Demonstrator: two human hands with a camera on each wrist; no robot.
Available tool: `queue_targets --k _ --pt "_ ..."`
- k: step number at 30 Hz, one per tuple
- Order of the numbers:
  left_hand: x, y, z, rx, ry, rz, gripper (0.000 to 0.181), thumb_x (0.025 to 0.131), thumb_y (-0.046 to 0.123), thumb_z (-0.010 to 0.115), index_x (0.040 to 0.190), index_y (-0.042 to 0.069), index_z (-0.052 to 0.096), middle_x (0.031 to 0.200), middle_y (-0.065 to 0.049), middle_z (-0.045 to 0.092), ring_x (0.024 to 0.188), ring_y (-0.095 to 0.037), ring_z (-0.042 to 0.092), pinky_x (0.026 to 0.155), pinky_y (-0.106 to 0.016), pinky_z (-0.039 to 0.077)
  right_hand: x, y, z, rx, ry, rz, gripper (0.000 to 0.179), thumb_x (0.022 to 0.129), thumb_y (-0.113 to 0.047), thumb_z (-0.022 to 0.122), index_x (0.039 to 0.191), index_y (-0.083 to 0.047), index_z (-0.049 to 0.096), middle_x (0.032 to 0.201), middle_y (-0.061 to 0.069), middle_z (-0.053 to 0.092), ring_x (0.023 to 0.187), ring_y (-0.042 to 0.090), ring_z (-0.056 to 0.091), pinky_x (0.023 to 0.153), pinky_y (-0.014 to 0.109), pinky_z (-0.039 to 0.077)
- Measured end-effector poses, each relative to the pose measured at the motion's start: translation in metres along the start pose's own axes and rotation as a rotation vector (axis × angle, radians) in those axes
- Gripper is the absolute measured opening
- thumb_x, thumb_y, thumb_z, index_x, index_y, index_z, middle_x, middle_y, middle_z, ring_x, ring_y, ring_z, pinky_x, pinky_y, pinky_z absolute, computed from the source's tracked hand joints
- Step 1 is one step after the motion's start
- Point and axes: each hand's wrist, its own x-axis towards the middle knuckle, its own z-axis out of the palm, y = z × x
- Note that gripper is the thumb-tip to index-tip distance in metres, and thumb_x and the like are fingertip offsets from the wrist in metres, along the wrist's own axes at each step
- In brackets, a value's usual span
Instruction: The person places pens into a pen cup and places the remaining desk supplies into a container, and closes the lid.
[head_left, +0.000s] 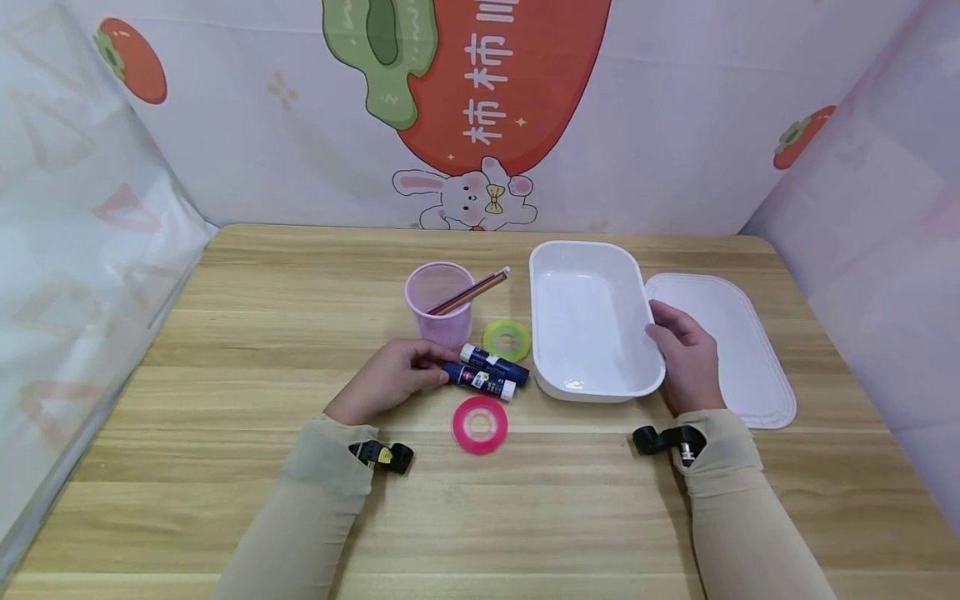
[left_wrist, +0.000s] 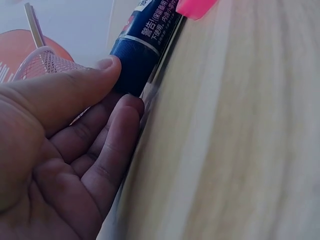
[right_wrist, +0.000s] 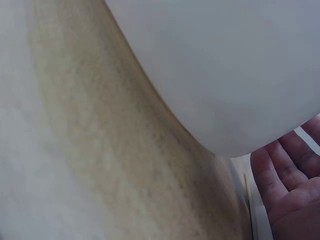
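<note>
Head view: 2 dark-blue cylindrical glue sticks [head_left: 482, 381], the left hand [head_left: 397, 377] pinching the nearer. Around them: 1 lilac mesh cup [head_left: 441, 330] with 2 slim pencils [head_left: 474, 292] at 11 o'clock; 1 yellow-green tape ring [head_left: 488, 340] at 1; 1 white rectangular tub [head_left: 587, 329] at 2, the right hand [head_left: 687, 360] pinching its rim; 1 white lid [head_left: 742, 350] at 3; 1 pink tape ring [head_left: 499, 427] at 6.

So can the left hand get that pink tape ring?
Probably yes: the pink tape ring lies near the left hand, with nothing between them, though that hand may first need to let go of the nearer glue stick.
</note>
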Motion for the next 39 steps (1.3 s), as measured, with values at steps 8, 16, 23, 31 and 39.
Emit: queue_targets --k 8,16,23,31,39 --pt "-0.002 0.003 -0.002 -0.045 0.002 -0.005 0.022 0.093 0.01 0.073 0.115 0.011 0.074 0.105 -0.003 0.072 0.089 -0.018 0.063 0.073 -0.03 0.056 0.001 0.0 0.0 -0.02 0.005 0.005 0.041 0.099 -0.012 0.061 0.139 -0.006 0.059 0.132 0.01 0.059 0.117 0.018 0.057 0.084 0.015 0.054" --pt "-0.002 0.008 -0.003 -0.092 0.031 -0.004 0.024 0.091 0.011 0.075 0.115 0.01 0.074 0.105 -0.003 0.072 0.093 -0.02 0.062 0.074 -0.028 0.054 0.001 0.0 0.0 0.0 -0.003 0.007 0.041 0.099 -0.011 0.061 0.14 -0.005 0.058 0.133 0.01 0.058 0.117 0.018 0.056 0.084 0.015 0.054" --pt "-0.003 0.013 -0.003 -0.078 0.08 0.009 0.026 0.09 0.015 0.077 0.116 0.012 0.074 0.107 -0.002 0.072 0.093 -0.022 0.056 0.075 -0.031 0.049 0.0 -0.001 0.0 0.005 -0.005 -0.004 0.041 0.099 -0.01 0.062 0.139 -0.004 0.059 0.131 0.01 0.06 0.116 0.018 0.057 0.084 0.015 0.054" --pt "-0.005 0.023 0.004 -0.142 0.126 0.082 0.026 0.088 0.011 0.078 0.113 0.005 0.075 0.105 -0.007 0.074 0.091 -0.019 0.061 0.076 -0.023 0.052 0.0 0.0 0.001 0.011 -0.004 -0.011 0.041 0.098 -0.009 0.062 0.138 -0.003 0.059 0.129 0.01 0.06 0.114 0.017 0.058 0.084 0.015 0.054" --pt "-0.001 0.03 0.017 -0.278 0.163 0.147 0.026 0.088 0.006 0.077 0.113 -0.001 0.073 0.106 -0.012 0.073 0.091 -0.017 0.065 0.08 -0.023 0.056 0.0 0.0 0.0 -0.003 0.001 -0.007 0.04 0.098 -0.011 0.062 0.138 -0.005 0.06 0.13 0.009 0.06 0.115 0.017 0.058 0.083 0.015 0.054"
